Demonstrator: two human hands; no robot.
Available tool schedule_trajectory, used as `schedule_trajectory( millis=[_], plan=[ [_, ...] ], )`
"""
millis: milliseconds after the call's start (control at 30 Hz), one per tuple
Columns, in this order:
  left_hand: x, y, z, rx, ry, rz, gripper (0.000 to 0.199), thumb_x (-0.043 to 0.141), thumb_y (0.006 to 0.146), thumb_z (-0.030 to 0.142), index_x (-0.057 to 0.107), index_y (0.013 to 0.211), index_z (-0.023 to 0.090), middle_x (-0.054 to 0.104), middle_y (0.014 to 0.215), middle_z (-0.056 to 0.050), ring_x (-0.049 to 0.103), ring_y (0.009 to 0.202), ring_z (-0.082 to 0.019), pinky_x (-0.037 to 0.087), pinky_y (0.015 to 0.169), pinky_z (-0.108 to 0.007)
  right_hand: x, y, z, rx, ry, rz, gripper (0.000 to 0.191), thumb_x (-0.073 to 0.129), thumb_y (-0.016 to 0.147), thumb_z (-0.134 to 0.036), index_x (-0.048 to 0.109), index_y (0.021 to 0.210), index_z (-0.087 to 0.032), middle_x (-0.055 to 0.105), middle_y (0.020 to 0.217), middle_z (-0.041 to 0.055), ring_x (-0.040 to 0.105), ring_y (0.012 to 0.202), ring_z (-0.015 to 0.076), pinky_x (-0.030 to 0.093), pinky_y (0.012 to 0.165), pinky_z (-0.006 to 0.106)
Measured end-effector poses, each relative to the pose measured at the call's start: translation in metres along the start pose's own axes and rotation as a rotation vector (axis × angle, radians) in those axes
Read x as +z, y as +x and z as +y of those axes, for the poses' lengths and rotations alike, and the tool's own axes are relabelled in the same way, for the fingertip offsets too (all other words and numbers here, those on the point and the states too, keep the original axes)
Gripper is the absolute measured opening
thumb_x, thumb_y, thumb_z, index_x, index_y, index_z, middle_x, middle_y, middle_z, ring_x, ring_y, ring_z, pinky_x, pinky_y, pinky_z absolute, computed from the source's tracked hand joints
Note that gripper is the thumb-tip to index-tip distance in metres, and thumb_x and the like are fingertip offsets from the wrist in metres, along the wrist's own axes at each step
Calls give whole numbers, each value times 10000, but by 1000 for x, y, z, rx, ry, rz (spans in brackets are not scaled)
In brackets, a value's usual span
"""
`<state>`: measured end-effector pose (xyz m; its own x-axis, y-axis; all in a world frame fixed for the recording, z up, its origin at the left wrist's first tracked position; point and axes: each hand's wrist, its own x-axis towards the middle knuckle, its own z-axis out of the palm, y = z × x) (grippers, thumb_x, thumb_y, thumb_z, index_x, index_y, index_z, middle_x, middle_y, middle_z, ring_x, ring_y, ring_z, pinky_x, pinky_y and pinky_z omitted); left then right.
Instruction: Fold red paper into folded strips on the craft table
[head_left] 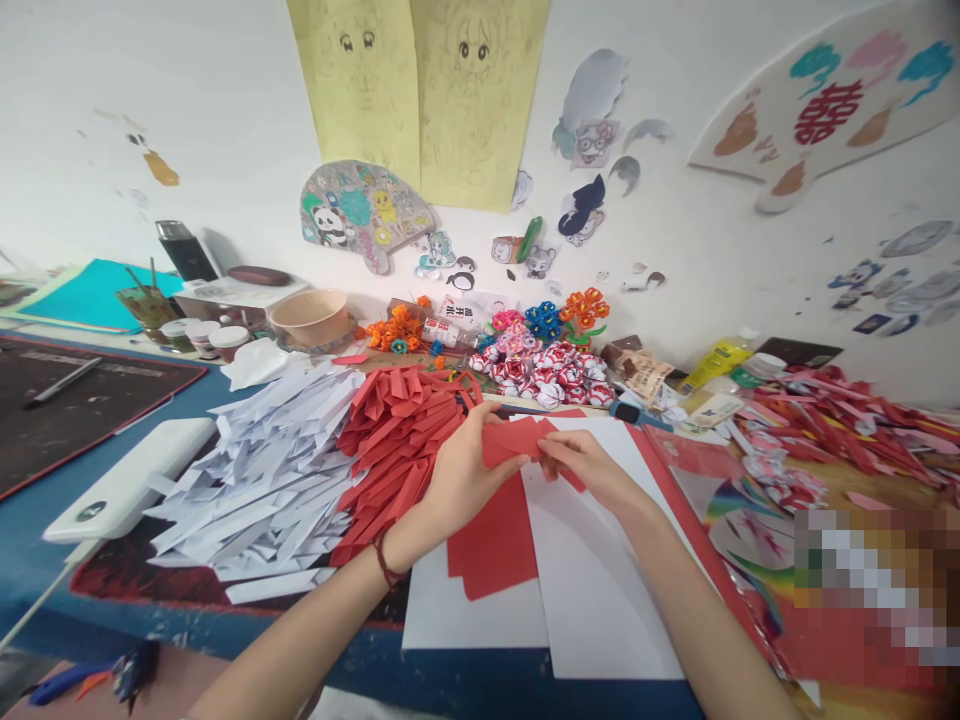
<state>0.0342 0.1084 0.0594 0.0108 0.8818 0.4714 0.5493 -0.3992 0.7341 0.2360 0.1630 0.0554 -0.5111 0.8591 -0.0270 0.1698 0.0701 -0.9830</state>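
Observation:
A piece of red paper [514,440] is held up between my two hands, over white sheets [600,580] on the table. My left hand [469,465] grips its left side, thumb in front. The fingers of my right hand [581,462] pinch its right edge. Below my left hand lie larger red sheets [495,550] on the white ones. Left of these is a heap of folded red paper strips [401,420], and beside it a heap of folded white strips [262,480].
A white power bank [131,480] with a cable lies at the left. Along the wall stand a beige bowl [311,315], jars, a dark flask [186,252] and paper flowers [547,370]. More red strips [847,430] are piled at the right.

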Motion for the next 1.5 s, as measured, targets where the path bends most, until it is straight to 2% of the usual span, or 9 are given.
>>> schedule_trajectory(
  millis=[133,267,400,567,767,1000,1367,1433,1500],
  plan=[
    [-4,3,0,-86,-234,72,631,718,747,314,366,1264,235,635,1074,-52,646,904,-159,505,813,-290,5,-3,-8,-21,6,-67,351,582,844,-462,671,709,-151,616,619,32,563,587,141,432,595,270],
    [-6,6,-1,-65,-323,53,584,737,732,339,445,1225,227,638,1082,-55,651,907,-162,518,829,-293,11,-5,-11,-23,10,-102,345,580,845,-458,684,714,-156,616,611,29,550,571,139,423,593,277],
    [-5,4,1,13,-237,-8,570,749,713,386,510,1207,234,643,1119,-57,636,978,-191,505,884,-325,14,-3,-7,-8,107,-88,332,608,823,-440,667,675,-148,614,592,31,552,549,141,435,590,288],
    [-2,-1,1,52,-58,7,610,743,702,447,518,1229,239,621,1212,-78,590,1099,-250,461,951,-393,14,-3,-3,15,188,-25,340,606,829,-436,661,659,-146,626,587,43,563,551,148,432,598,296],
    [-2,0,-1,85,-173,-13,564,723,737,410,523,1229,221,617,1221,-75,582,1130,-225,462,965,-346,16,-6,-9,-1,200,-91,340,582,858,-400,662,651,-143,624,592,44,562,562,148,426,607,299],
    [-1,-1,0,43,-200,-49,597,751,719,332,501,1254,240,612,1216,-64,577,1130,-228,464,960,-352,14,-5,-6,2,247,-47,286,594,849,-380,693,724,-142,632,600,43,566,550,150,422,609,304],
    [-2,-2,3,-32,-317,-31,436,733,729,370,599,1107,198,639,1141,-83,615,1034,-222,480,898,-317,14,-6,-9,-33,163,-89,344,558,879,-413,644,706,-129,610,628,46,560,582,148,428,597,295],
    [-3,-1,4,-46,-353,-39,395,708,755,366,604,1095,194,646,1123,-80,623,1010,-209,483,882,-303,15,-6,-10,-46,137,-90,352,535,890,-437,638,743,-134,607,661,47,561,596,147,430,592,290],
    [-4,0,5,-56,-367,-19,363,690,771,370,609,1075,187,656,1092,-79,627,988,-200,484,866,-293,17,-6,-12,-64,100,-72,342,516,895,-465,641,881,-147,610,733,50,566,630,148,433,592,282]
  ],
)
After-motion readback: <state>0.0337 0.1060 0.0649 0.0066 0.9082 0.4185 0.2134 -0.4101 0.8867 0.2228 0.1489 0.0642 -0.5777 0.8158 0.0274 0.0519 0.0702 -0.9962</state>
